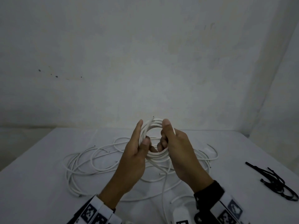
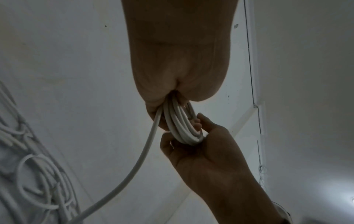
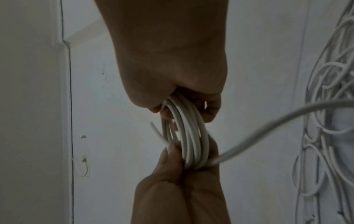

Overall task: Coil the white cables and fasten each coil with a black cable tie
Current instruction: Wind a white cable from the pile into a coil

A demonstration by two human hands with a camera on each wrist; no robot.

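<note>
Gripping opposite sides, left hand (image 1: 135,152) and right hand (image 1: 179,149) hold a round white coil (image 1: 155,156).

Plain white, round-sheathed plastic cable coil (image 1: 153,139) is noted, no markings. Loose plain white cables (image 1: 84,162) are spread on a white cloth-covered table (image 1: 32,183). Thin black plastic cable ties (image 1: 275,181) are seen near right. Wrist bands (image 1: 95,212) are printed with black-and-white square marker patterns. The far wall (image 1: 145,54) is off-white, dark-speckled at left.

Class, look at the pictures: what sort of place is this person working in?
Probably a plain indoor work table: a white tabletop against bare pale walls, with only loose white cables and black cable ties on it.
</note>
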